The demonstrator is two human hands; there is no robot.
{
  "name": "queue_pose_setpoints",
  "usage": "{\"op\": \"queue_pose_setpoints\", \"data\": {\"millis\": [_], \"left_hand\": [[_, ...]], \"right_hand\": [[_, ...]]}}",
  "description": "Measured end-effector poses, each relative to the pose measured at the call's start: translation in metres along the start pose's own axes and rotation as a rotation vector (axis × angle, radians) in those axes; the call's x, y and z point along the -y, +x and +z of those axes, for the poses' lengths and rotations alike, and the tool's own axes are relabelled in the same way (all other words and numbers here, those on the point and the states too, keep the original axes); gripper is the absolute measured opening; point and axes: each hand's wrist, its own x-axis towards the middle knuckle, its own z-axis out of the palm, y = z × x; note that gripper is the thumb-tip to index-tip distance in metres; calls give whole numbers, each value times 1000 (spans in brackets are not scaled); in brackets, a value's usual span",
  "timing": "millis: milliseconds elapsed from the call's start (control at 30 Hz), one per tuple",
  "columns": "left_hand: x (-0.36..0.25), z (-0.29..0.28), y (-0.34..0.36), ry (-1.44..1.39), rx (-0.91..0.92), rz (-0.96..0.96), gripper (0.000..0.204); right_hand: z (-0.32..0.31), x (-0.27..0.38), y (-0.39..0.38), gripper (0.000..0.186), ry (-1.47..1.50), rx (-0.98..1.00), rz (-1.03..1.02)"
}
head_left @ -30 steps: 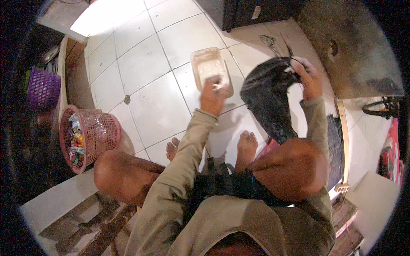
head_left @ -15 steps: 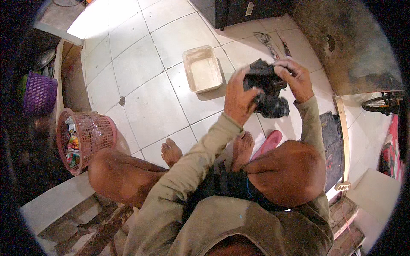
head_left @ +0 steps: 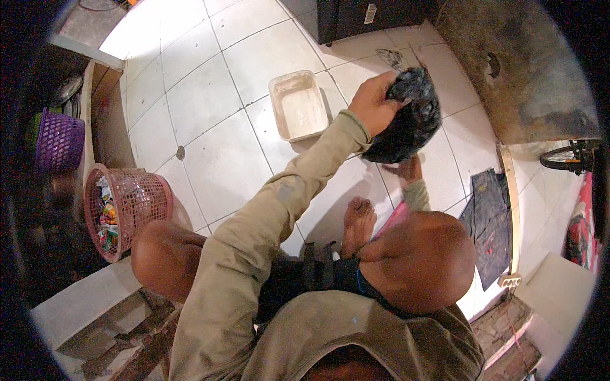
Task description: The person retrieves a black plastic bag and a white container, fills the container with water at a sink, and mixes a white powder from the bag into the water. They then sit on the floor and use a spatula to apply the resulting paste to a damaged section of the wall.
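Observation:
A crumpled, shiny black plastic bag [head_left: 410,120] hangs puffed out above the tiled floor in front of me, right of centre. My left hand [head_left: 376,105] is closed on its upper left edge, with the arm stretched forward. Low behind the bag, near my right knee, is my right hand [head_left: 406,170]. The bag covers part of that hand and its fingers are blurred, so its grip does not show. Left of the bag a shallow off-white rectangular basin [head_left: 274,108] rests on the tiles, its inside coated with pale residue.
A pinkish lattice basket [head_left: 143,200] holding colourful wrappers stands at the left, below a purple basket [head_left: 60,140]. A black cabinet [head_left: 381,16] is at the far side. Dark cloth [head_left: 489,222] lies at the right, near a power strip [head_left: 510,280]. Brush-like bristles [head_left: 391,58] show beyond the bag.
The black bag has gone from bunched between both hands to spread fuller. My left hand has moved forward and right with it; my right hand has dropped nearer my knee, partly behind the bag.

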Motion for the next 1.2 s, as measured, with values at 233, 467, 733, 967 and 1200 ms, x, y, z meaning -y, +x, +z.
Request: {"op": "queue_pose_setpoints", "data": {"millis": [233, 467, 733, 967, 1200], "left_hand": [[-34, -38, 23, -442, -90, -228, 24], [-9, -184, 7, 575, -15, 75, 42], [62, -233, -43, 992, 201, -412, 59], [166, -266, -96, 328, 13, -464, 64], [127, -226, -109, 219, -36, -403, 54]], "right_hand": [[35, -6, 6, 44, 250, 360, 214], [98, 41, -1, 33, 134, 332, 59], [155, 93, 4, 62, -275, 105, -300], [229, 110, 16, 41, -765, 114, -688], [277, 130, 32, 51, -1109, 271, -777]]}}
